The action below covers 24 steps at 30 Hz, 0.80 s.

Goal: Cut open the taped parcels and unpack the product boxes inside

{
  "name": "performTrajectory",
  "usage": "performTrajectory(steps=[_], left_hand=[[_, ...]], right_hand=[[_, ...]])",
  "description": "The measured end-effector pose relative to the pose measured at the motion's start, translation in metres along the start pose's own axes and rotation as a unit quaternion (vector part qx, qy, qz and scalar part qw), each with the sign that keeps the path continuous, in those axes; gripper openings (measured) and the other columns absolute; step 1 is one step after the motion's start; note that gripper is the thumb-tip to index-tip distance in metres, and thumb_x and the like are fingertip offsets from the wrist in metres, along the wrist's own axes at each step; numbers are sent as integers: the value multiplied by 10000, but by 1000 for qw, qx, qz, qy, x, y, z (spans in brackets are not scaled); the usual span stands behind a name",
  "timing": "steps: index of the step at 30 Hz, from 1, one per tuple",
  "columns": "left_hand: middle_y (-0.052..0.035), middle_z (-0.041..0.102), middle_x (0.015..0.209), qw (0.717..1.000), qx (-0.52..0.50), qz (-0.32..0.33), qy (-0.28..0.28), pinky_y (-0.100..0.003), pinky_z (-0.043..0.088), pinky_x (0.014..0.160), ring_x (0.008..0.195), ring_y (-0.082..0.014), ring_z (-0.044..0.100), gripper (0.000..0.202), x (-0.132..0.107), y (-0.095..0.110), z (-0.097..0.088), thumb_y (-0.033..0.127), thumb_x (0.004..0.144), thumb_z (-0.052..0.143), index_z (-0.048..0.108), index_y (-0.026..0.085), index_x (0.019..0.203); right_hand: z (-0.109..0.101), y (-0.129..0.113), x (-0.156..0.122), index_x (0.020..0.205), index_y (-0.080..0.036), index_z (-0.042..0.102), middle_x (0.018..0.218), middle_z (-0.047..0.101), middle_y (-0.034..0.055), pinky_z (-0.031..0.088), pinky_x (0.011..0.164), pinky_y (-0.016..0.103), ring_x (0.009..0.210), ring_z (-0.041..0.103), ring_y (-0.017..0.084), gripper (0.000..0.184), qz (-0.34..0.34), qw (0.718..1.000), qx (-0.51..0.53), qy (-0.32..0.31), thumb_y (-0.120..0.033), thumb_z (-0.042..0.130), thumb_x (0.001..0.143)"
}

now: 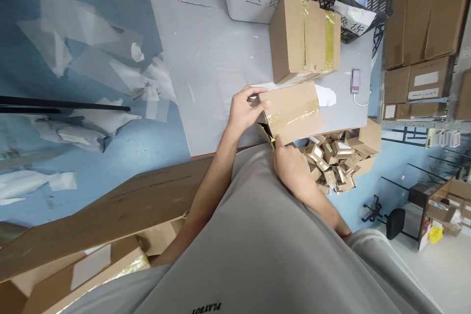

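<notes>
Blue floor [140,152] at 9 o'clock: white paper scraps [91,68]. Our left hand [245,110] grips the brown taped cardboard box [294,108] on the grey counter [206,59]. Our right hand [290,167] is closed on a small yellow-tipped tool [273,143] at the box's 6 o'clock edge. Top tape looks uncut. Carton of small boxes [338,157] at 3 o'clock.

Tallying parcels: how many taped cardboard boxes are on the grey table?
2. The near box, at the table's front edge, in the left hand; the right hand holds a yellow tool against it. The far box stands behind it. Others may be hidden.
</notes>
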<state>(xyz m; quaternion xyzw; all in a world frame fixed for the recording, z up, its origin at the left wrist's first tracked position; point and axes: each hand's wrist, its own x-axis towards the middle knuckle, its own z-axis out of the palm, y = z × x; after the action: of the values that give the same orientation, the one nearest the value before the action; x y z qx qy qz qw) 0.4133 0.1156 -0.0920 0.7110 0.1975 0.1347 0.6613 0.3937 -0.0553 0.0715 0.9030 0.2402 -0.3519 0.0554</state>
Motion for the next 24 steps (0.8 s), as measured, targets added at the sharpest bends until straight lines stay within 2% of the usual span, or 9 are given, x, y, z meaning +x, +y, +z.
performTrajectory(steps=[3,6,8,10,12,14,17,20,24], left_hand=[[-74,834,1332,1000,-7,1,-1,-419,662,1068,1226,-286,785,441,-3,1,1,483,914,837,829,245,1285],[-80,829,1364,1000,-18,1,4,-446,642,1151,1266,-288,783,465,-7,2,-1,540,945,835,818,251,1309],[-87,818,1396,1000,-21,-1,12,-468,619,1206,1313,-296,773,509,-11,2,0,605,965,826,804,256,1335],[-92,808,1418,1000,-23,-3,20,-486,602,1240,1351,-304,763,555,-14,0,2,666,973,818,789,263,1354],[-96,802,1431,999,-25,-2,30,-500,592,1259,1371,-309,758,584,-17,-1,4,700,974,816,777,270,1368],[-96,797,1440,999,-19,-4,39,-511,585,1271,1382,-313,752,592,-19,0,5,710,976,817,769,278,1378],[-90,783,1466,998,21,-15,62,-540,552,1307,1428,-329,718,575,-19,11,3,686,992,814,756,289,1404],[-85,732,1545,991,83,-15,99,-625,450,1377,1547,-381,619,572,-15,34,4,607,992,845,728,301,1461],[-72,622,1666,981,162,9,104,-774,237,1428,1729,-471,364,634,-3,69,30,538,931,914,703,348,1498]], right_hand=[[-2,4,-15,1749,-133,515,1043,868,269,664,853,556,953,867,432,628,11,999,-8,-34,-220,413,1135],[-17,16,-27,1709,-145,567,996,859,245,639,843,541,901,855,437,589,-4,1000,8,-19,-285,456,1147],[-30,35,-27,1654,-165,606,964,851,209,619,826,506,836,835,413,548,-7,999,35,37,-358,450,1166],[-39,63,-17,1578,-176,641,990,847,189,594,818,458,817,811,380,522,12,988,66,138,-413,399,1181],[-43,95,1,1479,-172,676,1041,843,191,565,820,420,854,793,364,506,39,966,84,240,-425,352,1184],[-41,126,21,1381,-173,708,1041,839,193,542,828,402,901,781,368,485,53,953,93,284,-428,348,1179],[-34,156,39,1332,-175,730,1023,842,197,526,826,395,930,775,380,462,49,957,109,266,-435,386,1166],[-31,170,43,1357,-187,724,1075,848,193,526,827,393,957,777,380,443,25,960,141,241,-427,412,1153],[-35,180,46,1306,-226,735,1151,842,168,537,868,386,1015,775,358,395,-24,959,191,209,-380,417,1129]])
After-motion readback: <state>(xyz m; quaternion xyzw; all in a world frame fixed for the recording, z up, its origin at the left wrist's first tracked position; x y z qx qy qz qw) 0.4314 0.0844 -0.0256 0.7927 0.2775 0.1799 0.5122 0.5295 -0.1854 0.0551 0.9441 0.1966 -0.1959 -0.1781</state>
